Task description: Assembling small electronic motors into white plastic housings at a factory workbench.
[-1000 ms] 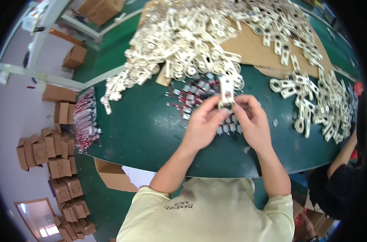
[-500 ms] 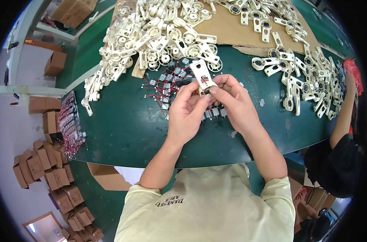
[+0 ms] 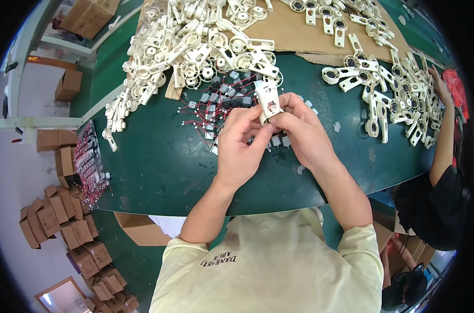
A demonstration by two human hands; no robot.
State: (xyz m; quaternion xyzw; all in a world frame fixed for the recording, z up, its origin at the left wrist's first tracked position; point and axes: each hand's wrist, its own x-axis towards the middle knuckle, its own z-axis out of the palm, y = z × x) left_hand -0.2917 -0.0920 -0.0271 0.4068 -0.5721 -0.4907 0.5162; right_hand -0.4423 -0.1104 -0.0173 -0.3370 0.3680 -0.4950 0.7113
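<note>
Above the green table (image 3: 158, 175) both my hands hold one cream-white plastic housing (image 3: 268, 98) by its near, rounded end. My left hand (image 3: 239, 148) pinches it from the left between thumb and fingers. From the right, my right hand (image 3: 305, 134) grips the same end, its thumb close to the left one. The housing's long end points away from me, with an opening in its face. Whatever sits inside the near end is hidden by my fingers. Just beyond my hands lie small motors (image 3: 227, 93) with red and black wires.
A large heap of white housings (image 3: 195, 49) covers the far left. More housings with dark round parts (image 3: 398, 101) lie at the right, beside a co-worker's arm (image 3: 444, 128). A cardboard sheet (image 3: 299, 39) lies at the back. Wired motors (image 3: 91, 161) line the left edge.
The housing has turned in my fingers and now shows a narrower, more side-on face. At the right, the co-worker's hand has reached farther in over the housings.
</note>
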